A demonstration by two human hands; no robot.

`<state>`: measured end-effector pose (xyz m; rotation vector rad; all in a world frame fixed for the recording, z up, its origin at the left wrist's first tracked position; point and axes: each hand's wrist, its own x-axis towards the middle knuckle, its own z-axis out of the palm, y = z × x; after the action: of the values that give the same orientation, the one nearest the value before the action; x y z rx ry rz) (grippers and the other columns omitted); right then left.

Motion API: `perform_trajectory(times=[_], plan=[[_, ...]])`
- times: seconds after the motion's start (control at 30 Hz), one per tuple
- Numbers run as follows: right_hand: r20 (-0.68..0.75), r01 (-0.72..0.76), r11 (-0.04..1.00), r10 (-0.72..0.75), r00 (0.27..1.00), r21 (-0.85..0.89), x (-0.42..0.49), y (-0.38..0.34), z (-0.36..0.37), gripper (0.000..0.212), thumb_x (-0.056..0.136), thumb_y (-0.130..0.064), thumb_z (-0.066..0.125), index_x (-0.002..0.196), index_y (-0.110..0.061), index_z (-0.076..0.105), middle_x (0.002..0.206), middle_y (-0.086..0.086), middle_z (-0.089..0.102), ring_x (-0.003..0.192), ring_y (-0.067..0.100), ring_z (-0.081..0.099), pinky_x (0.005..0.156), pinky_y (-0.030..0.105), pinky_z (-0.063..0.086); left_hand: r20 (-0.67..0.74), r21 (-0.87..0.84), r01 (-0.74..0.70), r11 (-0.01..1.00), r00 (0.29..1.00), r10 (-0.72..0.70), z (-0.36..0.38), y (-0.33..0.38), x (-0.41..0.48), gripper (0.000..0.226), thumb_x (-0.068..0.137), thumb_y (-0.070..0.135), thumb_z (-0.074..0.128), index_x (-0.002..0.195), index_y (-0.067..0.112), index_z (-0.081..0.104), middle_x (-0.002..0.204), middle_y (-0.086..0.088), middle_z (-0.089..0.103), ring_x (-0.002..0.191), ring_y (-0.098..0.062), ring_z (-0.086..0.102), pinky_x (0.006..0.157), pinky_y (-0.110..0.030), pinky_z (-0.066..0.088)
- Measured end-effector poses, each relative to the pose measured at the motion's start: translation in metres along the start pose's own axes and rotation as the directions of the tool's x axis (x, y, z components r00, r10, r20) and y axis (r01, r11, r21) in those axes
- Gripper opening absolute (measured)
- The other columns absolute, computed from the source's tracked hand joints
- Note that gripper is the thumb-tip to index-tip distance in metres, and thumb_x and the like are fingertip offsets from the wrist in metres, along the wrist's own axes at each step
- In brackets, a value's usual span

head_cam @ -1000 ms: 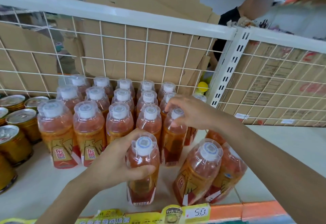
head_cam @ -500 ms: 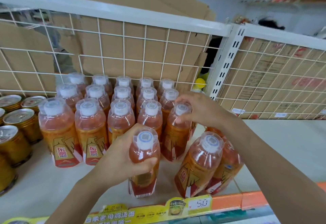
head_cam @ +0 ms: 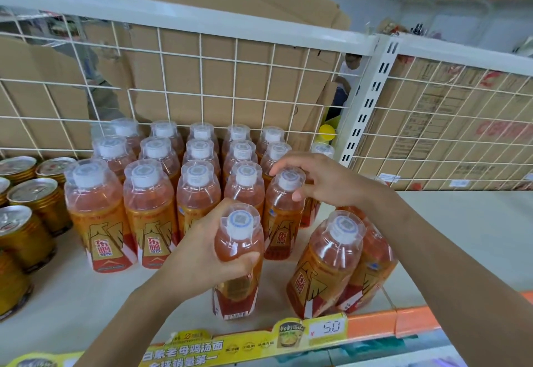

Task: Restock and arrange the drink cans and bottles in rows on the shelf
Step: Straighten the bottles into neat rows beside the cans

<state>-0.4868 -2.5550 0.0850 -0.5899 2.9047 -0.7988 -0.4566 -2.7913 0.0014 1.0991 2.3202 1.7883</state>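
The left hand [head_cam: 199, 254] grips the front bottle [head_cam: 239, 277] around its shoulder, with the fingers curled and the thumb across the front. This bottle stands upright on the shelf [head_cam: 72, 294], near the front edge and just ahead of the bottle rows [head_cam: 147, 202]. The right hand [head_cam: 326, 179] pinches the clear cap cover of the row-end bottle [head_cam: 284, 222] between thumb and curled fingers. This bottle stands at the front right corner of the rows. Two loose bottles [head_cam: 326, 262] lean together to the right, apart from the rows. Gold cans [head_cam: 23, 236] stand at the left. A wire grid [head_cam: 202, 78] backs the shelf.
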Motion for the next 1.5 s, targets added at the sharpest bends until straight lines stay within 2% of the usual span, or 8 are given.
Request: perform_trajectory(times=[0.27,0.43,0.7,0.83,0.97,1.27,1.4,1.5], plan=[[-0.043,-0.014,0.998,0.012,0.999,-0.068,0.003,0.007,0.003,0.051,0.082,-0.005,0.066,0.123,-0.032,0.051,0.135,-0.012,0.046,0.123,0.003,0.038,0.097,0.022,0.026,-0.013,0.014,0.008,1.0,1.0,-0.007,0.001,0.001,0.0,0.05,0.062,0.04,0.071,0.103,0.056,0.048,0.103,0.02,0.065,0.093,0.0,0.064,0.074,-0.013,0.051],[-0.004,-0.036,0.999,0.036,0.999,-0.035,0.0,0.003,0.001,0.051,0.086,-0.003,0.062,0.126,-0.032,0.048,0.14,-0.01,0.041,0.128,0.009,0.038,0.105,0.03,0.031,-0.019,0.026,-0.001,1.0,1.0,0.001,0.001,0.001,-0.002,0.048,0.063,0.04,0.071,0.103,0.055,0.048,0.102,0.019,0.065,0.092,-0.001,0.064,0.074,-0.012,0.051],[-0.013,-0.079,0.988,0.078,0.997,-0.132,-0.008,-0.004,0.0,0.052,0.087,-0.007,0.061,0.128,-0.034,0.043,0.142,-0.01,0.041,0.114,0.024,0.054,0.098,0.04,0.041,-0.054,0.043,0.036,0.998,0.998,-0.034,0.005,-0.002,-0.007,0.05,0.063,0.05,0.068,0.104,0.061,0.042,0.106,0.027,0.062,0.097,0.004,0.061,0.076,-0.009,0.048],[-0.051,-0.038,0.988,0.031,0.998,-0.152,-0.006,-0.005,0.0,0.047,0.082,-0.014,0.068,0.123,-0.028,0.05,0.138,-0.007,0.045,0.125,0.012,0.042,0.101,0.027,0.032,-0.061,0.022,0.033,0.999,0.998,-0.031,0.007,-0.002,-0.007,0.049,0.064,0.049,0.069,0.106,0.057,0.045,0.107,0.023,0.063,0.098,0.001,0.062,0.077,-0.011,0.048],[-0.067,-0.013,0.987,0.002,0.998,-0.16,0.0,-0.008,-0.001,0.044,0.078,-0.012,0.072,0.116,-0.025,0.056,0.13,-0.007,0.052,0.123,0.009,0.043,0.102,0.024,0.03,-0.069,0.002,0.048,0.999,0.996,-0.048,0.008,-0.001,-0.008,0.048,0.063,0.049,0.069,0.102,0.062,0.044,0.108,0.024,0.062,0.097,0.002,0.062,0.076,-0.009,0.048],[-0.075,-0.024,0.991,0.014,0.997,-0.134,0.003,-0.007,0.002,0.04,0.078,-0.009,0.071,0.109,-0.028,0.054,0.133,-0.006,0.048,0.116,0.013,0.049,0.1,0.034,0.037,-0.098,-0.003,0.089,0.996,0.991,-0.089,0.01,0.0,-0.01,0.051,0.063,0.05,0.07,0.103,0.066,0.043,0.109,0.027,0.062,0.099,0.004,0.061,0.075,-0.007,0.047],[-0.098,-0.041,0.981,0.023,0.995,-0.189,-0.004,-0.011,0.004,0.044,0.084,-0.014,0.066,0.122,-0.027,0.05,0.14,-0.005,0.044,0.109,0.01,0.049,0.089,0.026,0.035,-0.107,-0.075,0.104,0.992,0.988,-0.111,0.014,0.001,-0.014,0.05,0.067,0.046,0.072,0.108,0.06,0.047,0.112,0.021,0.063,0.103,0.0,0.061,0.075,-0.01,0.048],[-0.219,-0.038,0.98,-0.006,0.976,-0.195,-0.022,-0.015,0.003,0.043,0.091,-0.023,0.058,0.132,-0.025,0.045,0.139,-0.004,0.046,0.121,0.012,0.046,0.095,0.027,0.036,-0.119,-0.11,0.117,0.987,0.984,-0.13,0.016,0.003,-0.018,0.053,0.072,0.042,0.075,0.114,0.055,0.046,0.114,0.022,0.062,0.105,0.0,0.06,0.076,-0.008,0.047]])
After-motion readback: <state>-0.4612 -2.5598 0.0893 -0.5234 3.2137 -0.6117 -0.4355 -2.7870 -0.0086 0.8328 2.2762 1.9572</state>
